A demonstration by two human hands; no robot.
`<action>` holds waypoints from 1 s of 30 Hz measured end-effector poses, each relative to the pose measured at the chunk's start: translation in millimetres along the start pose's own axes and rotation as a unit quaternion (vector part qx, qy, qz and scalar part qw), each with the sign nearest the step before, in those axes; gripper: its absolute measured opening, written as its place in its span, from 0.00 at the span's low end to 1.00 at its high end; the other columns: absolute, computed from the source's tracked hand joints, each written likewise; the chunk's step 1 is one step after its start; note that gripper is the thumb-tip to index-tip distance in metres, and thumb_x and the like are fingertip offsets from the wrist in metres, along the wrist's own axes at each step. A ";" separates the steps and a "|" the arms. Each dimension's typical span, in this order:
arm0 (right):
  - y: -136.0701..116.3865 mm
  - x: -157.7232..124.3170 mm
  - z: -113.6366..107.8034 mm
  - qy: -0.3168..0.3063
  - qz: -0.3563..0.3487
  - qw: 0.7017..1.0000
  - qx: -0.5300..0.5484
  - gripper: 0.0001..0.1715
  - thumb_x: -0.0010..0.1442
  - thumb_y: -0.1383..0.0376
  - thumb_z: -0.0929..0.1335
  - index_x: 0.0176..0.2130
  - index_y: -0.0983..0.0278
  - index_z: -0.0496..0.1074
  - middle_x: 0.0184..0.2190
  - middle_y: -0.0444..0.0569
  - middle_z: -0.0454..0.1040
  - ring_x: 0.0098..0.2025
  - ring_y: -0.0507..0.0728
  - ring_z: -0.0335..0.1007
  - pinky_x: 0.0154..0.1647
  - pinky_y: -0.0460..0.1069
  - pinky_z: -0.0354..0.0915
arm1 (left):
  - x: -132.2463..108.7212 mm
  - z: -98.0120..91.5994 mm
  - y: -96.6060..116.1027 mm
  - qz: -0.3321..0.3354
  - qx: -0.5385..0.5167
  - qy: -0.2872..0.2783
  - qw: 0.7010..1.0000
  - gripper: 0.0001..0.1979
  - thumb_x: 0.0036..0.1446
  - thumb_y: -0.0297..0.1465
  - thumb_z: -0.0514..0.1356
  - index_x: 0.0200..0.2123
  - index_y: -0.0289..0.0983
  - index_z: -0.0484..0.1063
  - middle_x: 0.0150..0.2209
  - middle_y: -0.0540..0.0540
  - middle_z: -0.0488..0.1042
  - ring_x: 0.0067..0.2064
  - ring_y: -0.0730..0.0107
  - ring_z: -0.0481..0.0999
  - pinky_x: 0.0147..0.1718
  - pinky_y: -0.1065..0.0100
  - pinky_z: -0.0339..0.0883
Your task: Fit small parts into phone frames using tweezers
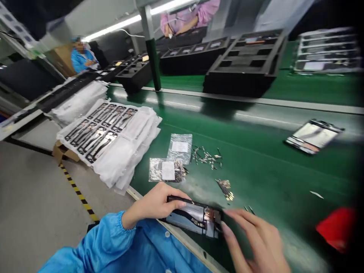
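Observation:
My left hand (159, 203) grips the left end of a flat black-framed device part (193, 218), thumb on top and fingers along its far edge. The part has a silvery inside, a black ribbon strip and a coppery area at its right end. It is held tilted at the bench's front edge. At that right end is my right hand (253, 235), thumb and forefinger touching the part's edge, slightly blurred. Just beyond lie a small pile of gold-tipped strips (225, 189), scattered small connectors (206, 157) and two clear bags with white labels (180, 147) (167, 170).
White sheets (125, 151) bearing rows of similar parts are stacked at left. Another framed part (314, 136) lies on the green bench (264, 167) at right, near a red object (337, 229). Black foam trays (239, 81) stand behind a rail. Two people sit beyond.

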State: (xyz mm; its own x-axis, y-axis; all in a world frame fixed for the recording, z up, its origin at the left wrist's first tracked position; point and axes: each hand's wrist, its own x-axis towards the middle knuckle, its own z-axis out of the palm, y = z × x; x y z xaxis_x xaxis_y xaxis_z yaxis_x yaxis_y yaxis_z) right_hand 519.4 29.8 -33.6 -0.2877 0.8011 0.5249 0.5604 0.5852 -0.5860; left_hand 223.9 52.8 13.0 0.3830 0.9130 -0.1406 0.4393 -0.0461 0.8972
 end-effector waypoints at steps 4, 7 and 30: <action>-4.8 -10.5 0.2 -0.073 0.016 0.996 0.046 0.12 0.78 0.66 0.67 0.57 0.61 0.75 0.47 0.52 0.79 0.47 0.57 0.78 0.46 0.49 0.75 | 12.8 18.1 -15.8 0.138 0.069 -0.065 0.986 0.15 0.75 0.35 0.60 0.56 0.39 0.85 0.40 0.44 0.88 0.38 0.65 0.86 0.42 0.69 0.76; -9.5 -15.7 -6.4 -0.081 0.030 0.992 0.092 0.12 0.76 0.71 0.68 0.56 0.60 0.75 0.42 0.49 0.79 0.41 0.54 0.79 0.41 0.46 0.76 | 14.4 23.1 -20.9 0.214 0.120 -0.042 0.969 0.15 0.77 0.34 0.58 0.54 0.39 0.85 0.37 0.44 0.88 0.37 0.65 0.84 0.40 0.67 0.75; -19.0 -3.4 -21.4 -0.132 -0.003 0.989 0.070 0.15 0.74 0.74 0.69 0.55 0.61 0.78 0.47 0.52 0.80 0.47 0.57 0.80 0.47 0.49 0.79 | 5.9 29.2 0.6 0.183 0.071 -0.053 0.979 0.08 0.72 0.33 0.63 0.52 0.39 0.75 0.39 0.47 0.85 0.37 0.68 0.86 0.37 0.71 0.73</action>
State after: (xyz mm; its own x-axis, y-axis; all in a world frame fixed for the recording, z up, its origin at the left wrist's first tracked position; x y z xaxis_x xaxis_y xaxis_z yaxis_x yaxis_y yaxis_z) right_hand 526.3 13.3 -11.1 -0.4946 0.7911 0.3599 0.4499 0.5873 -0.6728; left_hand 250.1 46.3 0.5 0.6146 0.7779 0.1312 0.3623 -0.4261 0.8289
